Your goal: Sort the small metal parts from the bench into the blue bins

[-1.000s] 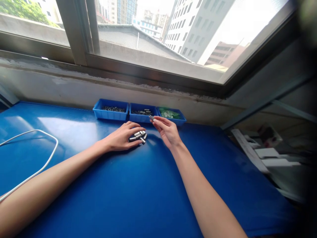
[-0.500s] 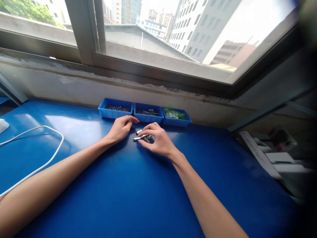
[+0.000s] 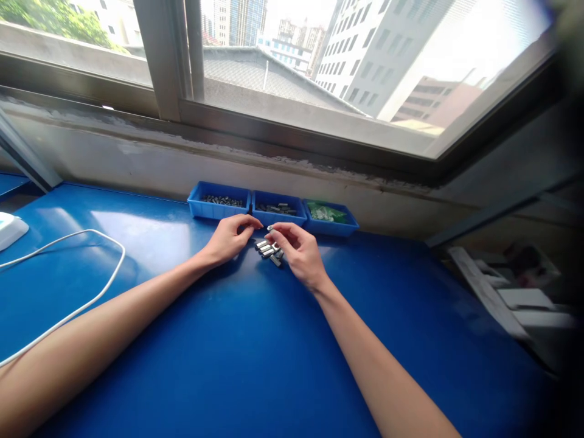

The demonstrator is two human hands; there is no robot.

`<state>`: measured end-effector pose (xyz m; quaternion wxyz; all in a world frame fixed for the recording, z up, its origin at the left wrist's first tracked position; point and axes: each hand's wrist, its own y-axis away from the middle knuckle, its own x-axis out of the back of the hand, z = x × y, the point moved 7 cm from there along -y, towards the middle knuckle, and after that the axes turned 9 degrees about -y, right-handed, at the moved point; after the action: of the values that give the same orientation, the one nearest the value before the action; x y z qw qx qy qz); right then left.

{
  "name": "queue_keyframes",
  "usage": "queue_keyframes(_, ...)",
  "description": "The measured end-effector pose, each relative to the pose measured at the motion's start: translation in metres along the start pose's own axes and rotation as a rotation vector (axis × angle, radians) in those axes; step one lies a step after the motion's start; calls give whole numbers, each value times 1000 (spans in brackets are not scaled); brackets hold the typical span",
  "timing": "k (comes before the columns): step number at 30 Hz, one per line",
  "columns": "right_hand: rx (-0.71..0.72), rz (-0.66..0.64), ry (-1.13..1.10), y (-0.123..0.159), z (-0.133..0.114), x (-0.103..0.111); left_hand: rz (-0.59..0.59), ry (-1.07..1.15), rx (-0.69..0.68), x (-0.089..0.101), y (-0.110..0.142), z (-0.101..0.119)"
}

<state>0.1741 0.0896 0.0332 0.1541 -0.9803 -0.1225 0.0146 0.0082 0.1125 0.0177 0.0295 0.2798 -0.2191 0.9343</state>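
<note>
My right hand (image 3: pixel 302 254) pinches a small silver metal cylinder (image 3: pixel 270 228) between thumb and forefinger, its end tilted up toward my left fingertips. Beneath it, a loose heap of short silver cylinders with dark ends (image 3: pixel 265 250) lies on the blue table, partly covered by the right fingers. My left hand (image 3: pixel 232 238) rests just left of the heap, fingers curled and thumb drawn in near the forefinger. Whatever may sit between those left fingers is too small or hidden to name. The two sets of fingertips are close together but apart.
Three joined blue bins stand behind my hands: small metal parts in the left bin (image 3: pixel 218 210), longer cylinders in the middle bin (image 3: pixel 279 217), a green plastic bag (image 3: pixel 326 212) in the right one. A white cable (image 3: pixel 119 261) loops across the table (image 3: pixel 219 365) at left.
My right hand has lifted a cylinder from the heap and turned it up toward my left hand. My left hand stays near the same place. The view has shifted slightly.
</note>
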Motion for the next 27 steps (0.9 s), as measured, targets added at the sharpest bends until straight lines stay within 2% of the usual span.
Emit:
queue_keyframes(2,-150,103,-261,-2,9,9,-15,-20,-27,-1,1,4)
queue_keyframes(4,-240,188,-428,-2,15,18,-20,-38,-42,-2,1,6)
queue_keyframes(10,-375,333,-607,-2,28,35,-66,-31,-59,-5,2,9)
queue_keyframes(17,-309,402,-566,-6,27,43,-91,-80,-113,-7,4,15)
queue_keyframes(23,-137,302,-564,-16,14,42,-111,-104,-132,-7,4,19)
queue_keyframes(27,-157,248,-438,-12,14,42,-192,-141,-218,-11,8,27)
